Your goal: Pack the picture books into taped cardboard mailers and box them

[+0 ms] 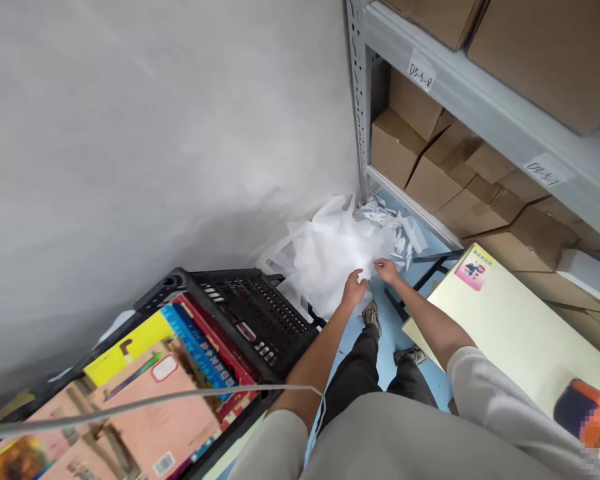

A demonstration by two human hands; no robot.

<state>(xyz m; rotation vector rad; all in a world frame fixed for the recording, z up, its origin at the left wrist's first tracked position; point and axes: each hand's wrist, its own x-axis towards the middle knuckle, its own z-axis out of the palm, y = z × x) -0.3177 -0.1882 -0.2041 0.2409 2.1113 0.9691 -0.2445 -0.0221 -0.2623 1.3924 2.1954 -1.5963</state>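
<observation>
A heap of thin white sheeting (pixel 325 250), perhaps plastic bags or backing paper, lies crumpled on the floor against the wall. Over its near right edge are both my hands, close together and facing each other. My left hand (pixel 355 288) has its thumb and fingers bent but apart, with nothing visible between them. A short gap to the right, my right hand (pixel 386 269) has its fingertips drawn together in a pinch. Whatever they hold, if anything, is too small to make out. Torn white strips (pixel 403 230) are scattered beyond my right hand.
At my left, a black plastic crate (pixel 265 320) has books (pixel 165 393) beside it. A pale yellow tabletop (pixel 520 327) with a small picture card (pixel 474 268) is at right. Behind stands a metal shelf rack (pixel 473 87) of cardboard boxes (pixel 450 173). A grey cable (pixel 180 398) crosses low.
</observation>
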